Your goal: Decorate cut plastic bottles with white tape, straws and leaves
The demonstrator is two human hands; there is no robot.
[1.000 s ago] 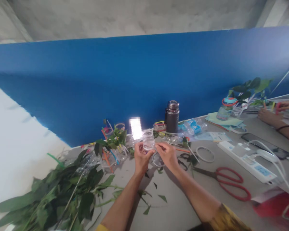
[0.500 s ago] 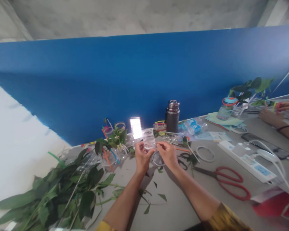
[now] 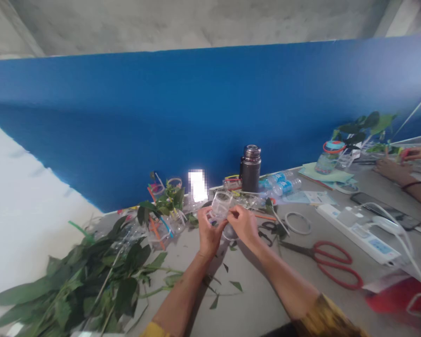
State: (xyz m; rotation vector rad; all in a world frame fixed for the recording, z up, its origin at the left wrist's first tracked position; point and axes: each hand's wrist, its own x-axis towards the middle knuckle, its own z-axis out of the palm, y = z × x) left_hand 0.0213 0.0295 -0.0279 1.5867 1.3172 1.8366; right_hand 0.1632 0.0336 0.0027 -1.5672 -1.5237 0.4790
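A small clear plastic cup [image 3: 220, 205] is held above the grey table [image 3: 252, 299], tilted to the right. My left hand [image 3: 207, 231] grips its lower left side. My right hand [image 3: 243, 223] pinches its right side with closed fingers. A clear ring-shaped piece [image 3: 229, 232] lies on the table just below my hands. Small cut leaves [image 3: 235, 285] lie scattered near my forearms.
A pile of leafy green branches [image 3: 87, 285] covers the left. Clear cups with coloured straws [image 3: 163, 220] stand behind it. A dark flask [image 3: 250, 168], water bottles [image 3: 279, 183], red scissors [image 3: 331, 264], a white ring [image 3: 299, 223] and a power strip [image 3: 358, 234] lie to the right. Another person's arms [image 3: 403, 180] work far right.
The cup has tilted to the right between my hands, and both hands have closed in a little more around it. My head has shifted slightly.
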